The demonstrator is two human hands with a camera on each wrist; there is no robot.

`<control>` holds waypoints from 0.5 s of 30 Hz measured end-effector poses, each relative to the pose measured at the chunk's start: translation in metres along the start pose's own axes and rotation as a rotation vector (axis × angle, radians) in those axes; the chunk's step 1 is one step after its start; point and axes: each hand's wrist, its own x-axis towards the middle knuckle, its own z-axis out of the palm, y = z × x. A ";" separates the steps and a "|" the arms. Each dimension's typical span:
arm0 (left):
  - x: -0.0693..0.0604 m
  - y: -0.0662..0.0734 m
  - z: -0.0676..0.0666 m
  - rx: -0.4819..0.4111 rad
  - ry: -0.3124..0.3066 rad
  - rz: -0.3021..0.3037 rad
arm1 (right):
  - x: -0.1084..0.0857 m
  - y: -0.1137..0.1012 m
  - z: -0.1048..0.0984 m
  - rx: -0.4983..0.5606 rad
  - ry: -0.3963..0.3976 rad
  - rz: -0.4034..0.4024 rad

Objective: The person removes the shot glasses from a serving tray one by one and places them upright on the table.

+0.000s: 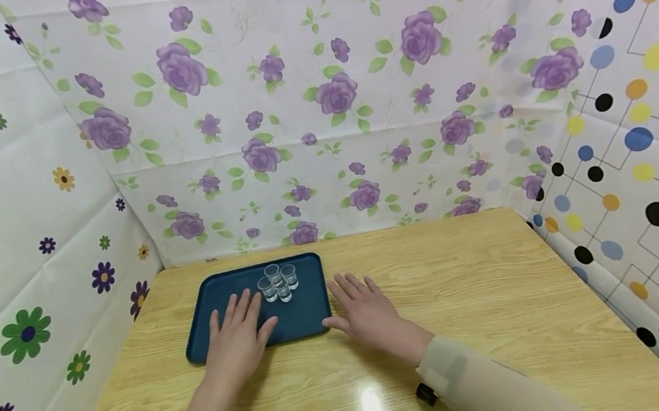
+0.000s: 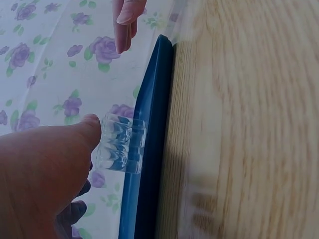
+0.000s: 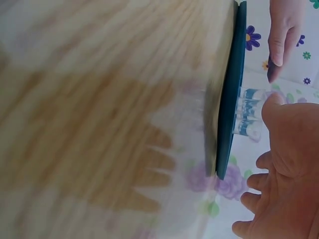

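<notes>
Several small clear glasses stand in a tight cluster on a dark blue tray. They appear to hold clear liquid. My left hand hovers over the tray's front left part with fingers spread, holding nothing. Beyond the tray's right edge, my right hand is held above the table, fingers extended and grasping nothing. In the left wrist view the left thumb overlaps the glasses. The right wrist view has the right hand apart from the tray.
The wooden table extends right and forward of the tray. A rose-patterned cloth hangs behind it. Patterned cloths also enclose the left side and the right side.
</notes>
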 end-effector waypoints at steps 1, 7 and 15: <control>0.001 -0.001 0.000 -0.002 -0.004 -0.005 | 0.002 0.000 0.001 0.001 -0.003 0.000; 0.003 -0.005 0.000 -0.005 -0.013 -0.019 | 0.010 -0.006 -0.001 0.013 -0.039 0.010; 0.002 -0.013 -0.002 -0.021 0.005 -0.037 | 0.014 -0.012 -0.004 0.025 -0.077 0.006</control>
